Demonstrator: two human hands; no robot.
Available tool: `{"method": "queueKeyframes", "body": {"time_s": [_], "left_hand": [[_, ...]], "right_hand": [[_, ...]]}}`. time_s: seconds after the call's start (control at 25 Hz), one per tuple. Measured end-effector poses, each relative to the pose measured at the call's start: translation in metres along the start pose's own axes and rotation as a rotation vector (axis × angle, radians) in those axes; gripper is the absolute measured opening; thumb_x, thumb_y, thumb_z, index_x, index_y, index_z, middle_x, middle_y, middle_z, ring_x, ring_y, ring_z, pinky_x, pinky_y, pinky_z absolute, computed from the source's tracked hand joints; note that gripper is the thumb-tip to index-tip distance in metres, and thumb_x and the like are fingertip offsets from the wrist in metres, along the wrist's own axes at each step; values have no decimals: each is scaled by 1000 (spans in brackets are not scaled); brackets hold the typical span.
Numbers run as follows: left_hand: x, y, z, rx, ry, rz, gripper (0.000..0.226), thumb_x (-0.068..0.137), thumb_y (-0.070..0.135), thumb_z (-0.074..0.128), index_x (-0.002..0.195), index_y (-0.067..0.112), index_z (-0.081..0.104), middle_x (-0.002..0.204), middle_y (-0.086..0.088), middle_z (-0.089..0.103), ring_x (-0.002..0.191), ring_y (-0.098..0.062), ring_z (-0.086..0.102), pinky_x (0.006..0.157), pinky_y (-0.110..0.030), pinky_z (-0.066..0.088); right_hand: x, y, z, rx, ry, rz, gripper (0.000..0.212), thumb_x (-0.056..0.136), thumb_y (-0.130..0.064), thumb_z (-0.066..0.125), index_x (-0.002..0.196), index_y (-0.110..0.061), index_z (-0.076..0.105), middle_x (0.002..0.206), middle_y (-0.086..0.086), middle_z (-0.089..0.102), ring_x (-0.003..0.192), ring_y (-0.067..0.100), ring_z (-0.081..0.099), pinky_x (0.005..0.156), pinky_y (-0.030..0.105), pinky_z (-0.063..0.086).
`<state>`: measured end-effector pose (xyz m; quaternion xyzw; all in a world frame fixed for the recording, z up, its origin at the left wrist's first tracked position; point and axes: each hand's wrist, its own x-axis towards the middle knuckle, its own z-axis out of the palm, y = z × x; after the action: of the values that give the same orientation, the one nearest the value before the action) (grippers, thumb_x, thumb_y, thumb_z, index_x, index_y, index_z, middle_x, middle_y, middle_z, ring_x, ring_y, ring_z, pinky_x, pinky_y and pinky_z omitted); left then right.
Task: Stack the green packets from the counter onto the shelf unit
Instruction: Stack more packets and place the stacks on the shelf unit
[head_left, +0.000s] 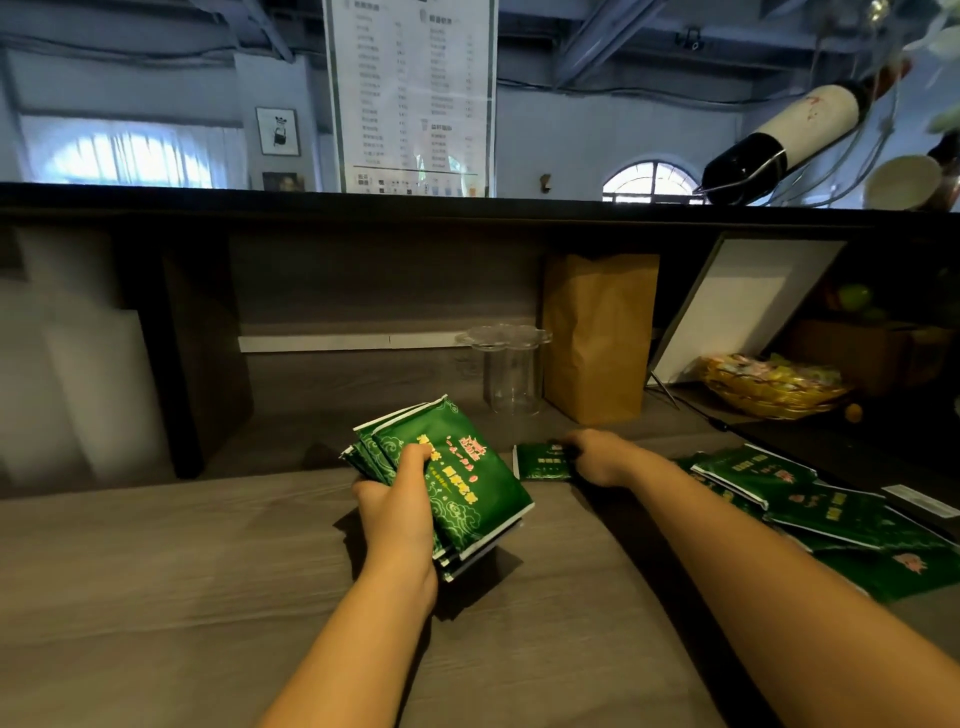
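L thumb (415, 457): pressed flat on top of the held stack (467, 478); other fingers curl under it, mostly hidden.
L hand (400, 499): grips several green pkts fanned a bit at the far end, lifted just above the counter (182, 571), tilted up toward the shelf.
R fingers: closed narrow on the right end of a single packet (540, 461); looks like a pinch, tips partly hidden behind the hand.
R hand (597, 457): low at the counter's far edge, just right of the stack. Can't tell if that pkt is lifted or flat.
Loose packets (810, 499): overlapping heap on the counter, right side, beyond the R forearm.
Shelf unit (363, 291): dark recess behind the counter; no green pkts seen in it.
In the recess: clear holder (509, 369), brown paper bag (597, 338) just beside it, white board (743, 306) leaning, bowl of sweets (769, 384) further right.
Step, my read: gathering phase, collecting pkts into the L-hand stack before shelving.
Progress: early; heap remains on the counter.
Next calls for: R brings the single pkt over onto the stack, L thumb lifts to admit it, then re-clamps. Edges want squaring before it goes in, left of the holder.
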<state>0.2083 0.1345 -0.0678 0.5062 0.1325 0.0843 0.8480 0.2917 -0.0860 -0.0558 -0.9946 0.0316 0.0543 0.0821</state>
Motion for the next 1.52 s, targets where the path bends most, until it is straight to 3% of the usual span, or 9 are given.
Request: {"method": "queueKeyframes", "body": {"time_s": [0.24, 0.44, 0.64, 0.8, 0.92, 1.08, 1.2, 1.36, 1.52], "left_hand": [[1, -3, 1, 10, 11, 17, 43, 76, 28, 69, 109, 12, 46, 109, -16, 63, 96, -35, 64, 88, -54, 52], [-9, -2, 5, 42, -35, 11, 63, 63, 37, 70, 116, 14, 45, 112, -14, 62, 99, -35, 63, 90, -55, 50], [-8, -4, 4, 50, -40, 13, 49, 76, 30, 68, 116, 12, 45, 109, -15, 63, 97, -34, 64, 89, -54, 51], [-9, -4, 4, 43, -70, 15, 49, 79, 27, 68, 118, 11, 44, 108, -15, 63, 96, -34, 64, 88, -54, 52], [-12, -6, 6, 66, -104, 31, 53, 78, 27, 70, 122, 14, 44, 111, -13, 63, 97, -33, 64, 89, -53, 51], [-16, -7, 9, 83, -141, 62, 43, 82, 22, 71, 120, 14, 52, 109, -11, 66, 94, -31, 66, 87, -52, 53], [-17, -8, 11, 121, -156, 80, 58, 79, 30, 73, 127, 16, 44, 113, -10, 64, 101, -32, 64, 91, -53, 50], [-23, -12, 18, 167, -190, 95, 45, 87, 27, 65, 124, 9, 46, 111, -13, 64, 99, -31, 64, 91, -49, 51], [-33, -14, 23, 150, -274, 135, 22, 98, 25, 45, 114, 10, 42, 94, -2, 60, 86, -18, 59, 68, -31, 47]], "right_hand": [[-8, -3, -10, -84, -21, -45, 38, 91, -17, 51, 129, -13, 51, 131, 13, 49, 116, 31, 48, 93, 38, 44], [-31, -4, -11, 25, -52, -80, 38, 94, -17, 52, 132, -11, 46, 133, 13, 47, 118, 30, 49, 94, 37, 44], [-49, -7, -19, 30, -59, -79, 66, 89, -23, 64, 145, -10, 32, 146, 11, 38, 129, 28, 42, 103, 36, 41], [-63, -6, -25, -5, 14, -44, 58, 82, -25, 70, 135, -16, 46, 132, 8, 52, 120, 27, 50, 100, 41, 44], [-76, -3, -32, 206, 155, -58, 26, 90, -25, 61, 113, -13, 59, 105, 4, 61, 96, 20, 59, 74, 30, 50], [-112, -2, -40, 844, 375, -157, 13, 93, -23, 57, 83, -17, 61, 84, 2, 66, 73, 13, 64, 65, 25, 53], [-137, -10, -30, 1328, 262, -272, 5, 91, -16, 60, 90, -12, 62, 86, 5, 69, 71, 14, 67, 64, 20, 56], [-143, -26, -1, 1366, 205, -267, 7, 87, -13, 64, 90, -7, 62, 81, 10, 66, 74, 18, 66, 67, 24, 55], [-145, -36, 20, 1308, 259, -196, 16, 88, -11, 64, 75, -11, 55, 62, -1, 51, 53, 3, 55, 47, 11, 43]]}}
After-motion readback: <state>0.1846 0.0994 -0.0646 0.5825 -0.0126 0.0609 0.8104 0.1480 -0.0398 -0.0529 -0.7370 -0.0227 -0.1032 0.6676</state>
